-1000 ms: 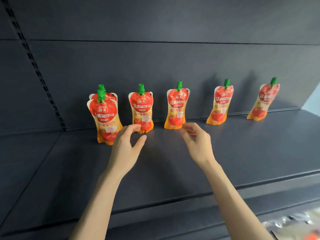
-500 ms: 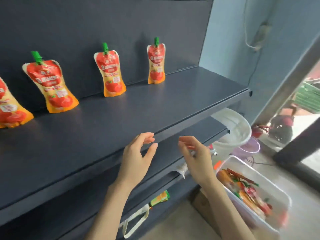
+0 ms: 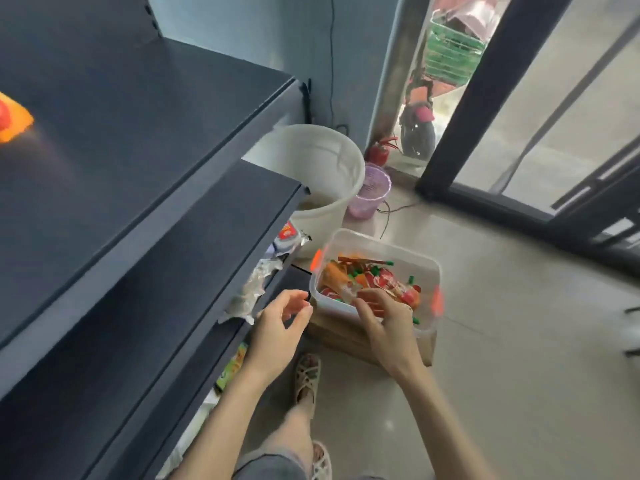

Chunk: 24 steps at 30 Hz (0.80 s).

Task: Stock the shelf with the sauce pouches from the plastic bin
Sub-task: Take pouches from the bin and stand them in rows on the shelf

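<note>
A clear plastic bin (image 3: 377,242) with orange clips sits on a cardboard box on the floor, right of the dark shelf (image 3: 145,109). Several red-and-orange sauce pouches (image 3: 379,278) with green caps lie piled inside it. My right hand (image 3: 388,320) reaches over the bin's near rim, fingers relaxed above the pouches, holding nothing. My left hand (image 3: 280,327) hovers just left of the bin with loosely curved fingers, empty. One stocked pouch (image 3: 12,121) shows blurred at the far left of the top shelf.
A white bucket (image 3: 322,168) and a small purple basket (image 3: 370,190) stand behind the bin. Silver packets (image 3: 256,282) poke out from a lower shelf. A glass door frame (image 3: 478,95) rises at the right. My sandalled feet (image 3: 308,379) stand on the tiled floor.
My view has swung from the shelf down and right to the bin. Both hands have dropped from shelf height to the bin, the right one now over the pouches.
</note>
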Each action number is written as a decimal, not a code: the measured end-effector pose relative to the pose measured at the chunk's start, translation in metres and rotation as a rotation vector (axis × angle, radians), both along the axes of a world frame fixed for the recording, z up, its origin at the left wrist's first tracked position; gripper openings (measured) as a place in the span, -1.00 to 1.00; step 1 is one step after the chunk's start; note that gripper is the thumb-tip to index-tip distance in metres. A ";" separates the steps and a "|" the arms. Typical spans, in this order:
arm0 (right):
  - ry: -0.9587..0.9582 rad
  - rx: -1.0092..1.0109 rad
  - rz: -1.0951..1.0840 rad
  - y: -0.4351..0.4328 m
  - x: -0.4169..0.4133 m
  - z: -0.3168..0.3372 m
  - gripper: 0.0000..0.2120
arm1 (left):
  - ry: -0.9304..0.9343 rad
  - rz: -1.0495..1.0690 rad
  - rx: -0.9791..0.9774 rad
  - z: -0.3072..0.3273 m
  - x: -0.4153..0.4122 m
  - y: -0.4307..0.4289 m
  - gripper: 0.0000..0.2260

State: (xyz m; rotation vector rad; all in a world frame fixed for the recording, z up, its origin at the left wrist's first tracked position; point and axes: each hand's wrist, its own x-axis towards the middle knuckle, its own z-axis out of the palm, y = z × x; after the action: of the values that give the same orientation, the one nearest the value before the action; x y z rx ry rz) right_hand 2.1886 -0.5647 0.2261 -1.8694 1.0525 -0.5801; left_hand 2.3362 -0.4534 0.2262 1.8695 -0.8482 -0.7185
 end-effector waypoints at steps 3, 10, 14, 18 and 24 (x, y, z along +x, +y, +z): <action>0.038 0.056 -0.088 -0.036 -0.002 -0.021 -0.90 | 0.031 -0.077 0.067 -0.026 0.007 -0.046 -0.85; 0.201 0.258 -0.258 -0.121 0.005 -0.082 -0.87 | 0.143 -0.187 0.252 -0.083 0.029 -0.149 -0.88; 0.262 0.337 -0.342 -0.167 0.009 -0.122 -0.87 | 0.192 -0.213 0.355 -0.127 0.039 -0.200 -0.91; 0.331 0.402 -0.400 -0.202 0.010 -0.164 -0.85 | 0.273 -0.219 0.464 -0.175 0.038 -0.238 -0.92; 0.370 0.485 -0.410 -0.246 0.009 -0.232 -0.91 | 0.306 -0.150 0.595 -0.252 0.023 -0.281 -0.89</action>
State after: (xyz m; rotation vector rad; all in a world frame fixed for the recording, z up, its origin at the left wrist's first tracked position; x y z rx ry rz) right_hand 2.1974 -0.8106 -0.0061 -1.3616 1.6745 -0.1720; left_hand 2.3591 -0.7342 -0.0259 2.1360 -0.6169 -1.4312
